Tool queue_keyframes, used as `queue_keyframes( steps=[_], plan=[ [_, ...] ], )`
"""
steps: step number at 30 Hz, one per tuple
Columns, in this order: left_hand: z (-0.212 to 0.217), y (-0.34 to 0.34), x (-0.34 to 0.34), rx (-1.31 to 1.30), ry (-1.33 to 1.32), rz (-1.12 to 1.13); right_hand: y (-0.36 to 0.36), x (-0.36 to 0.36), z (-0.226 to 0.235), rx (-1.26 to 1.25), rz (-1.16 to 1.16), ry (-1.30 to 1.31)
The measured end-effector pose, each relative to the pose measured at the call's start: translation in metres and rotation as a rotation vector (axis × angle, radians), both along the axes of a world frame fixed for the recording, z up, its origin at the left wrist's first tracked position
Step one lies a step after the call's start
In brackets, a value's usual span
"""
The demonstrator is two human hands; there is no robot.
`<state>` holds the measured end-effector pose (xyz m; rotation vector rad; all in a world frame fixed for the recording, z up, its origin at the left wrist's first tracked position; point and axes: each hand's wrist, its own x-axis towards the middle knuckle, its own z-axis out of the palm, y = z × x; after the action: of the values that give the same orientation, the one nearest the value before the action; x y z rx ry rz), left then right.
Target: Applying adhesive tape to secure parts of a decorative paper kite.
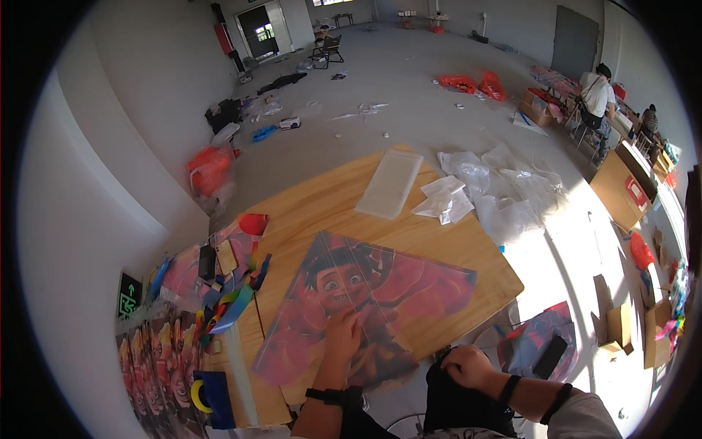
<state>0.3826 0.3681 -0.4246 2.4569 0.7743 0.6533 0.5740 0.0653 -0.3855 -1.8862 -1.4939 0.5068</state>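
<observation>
A pink kite [380, 300] printed with a cartoon face lies flat on the wooden table [329, 205]. My left hand [342, 335] presses down on the kite's lower middle, fingers spread on a thin spar line. My right hand [468, 366] is off the table's near right corner, fingers curled against dark cloth at my lap; whether it holds anything small is unclear. Both wrists wear black bands.
A flat clear plastic bag [391, 183] and crumpled plastic wrappers [497, 190] lie at the table's far side. Colourful kite tails [230, 300] and stacked kites [157, 366] fill the left. Cardboard boxes [621, 190] stand right. A person [596, 99] sits far right.
</observation>
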Motion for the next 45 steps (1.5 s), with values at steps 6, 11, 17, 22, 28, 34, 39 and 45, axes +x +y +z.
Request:
queue_keyframes(
  steps=[6,11,17,22,28,34,39,45],
  plan=[
    [0.048,-0.021,-0.087,0.017,-0.177,0.016,-0.01,0.003,-0.001,-0.005,-0.105,0.051],
    [0.084,-0.033,-0.178,-0.006,-0.232,0.343,-0.012,-0.005,-0.022,0.072,-0.049,0.044],
    [0.09,-0.05,-0.288,-0.06,-0.323,0.885,-0.021,-0.011,-0.024,0.047,-0.115,0.057],
    [0.091,-0.053,-0.391,0.524,-0.035,1.233,-0.02,-0.016,-0.028,0.082,-0.11,-0.045],
    [0.016,-0.016,-0.514,0.124,0.019,1.138,-0.017,-0.024,-0.023,0.096,-0.086,-0.159],
    [0.01,0.016,-0.51,-0.323,-0.079,0.979,-0.02,-0.024,-0.026,0.127,-0.104,-0.194],
    [0.014,0.028,-0.521,-0.449,0.005,0.912,-0.011,-0.036,-0.025,0.122,-0.076,-0.193],
    [0.066,0.018,-0.463,-0.269,0.471,1.054,-0.009,-0.034,-0.028,0.124,-0.092,-0.157]
  ],
)
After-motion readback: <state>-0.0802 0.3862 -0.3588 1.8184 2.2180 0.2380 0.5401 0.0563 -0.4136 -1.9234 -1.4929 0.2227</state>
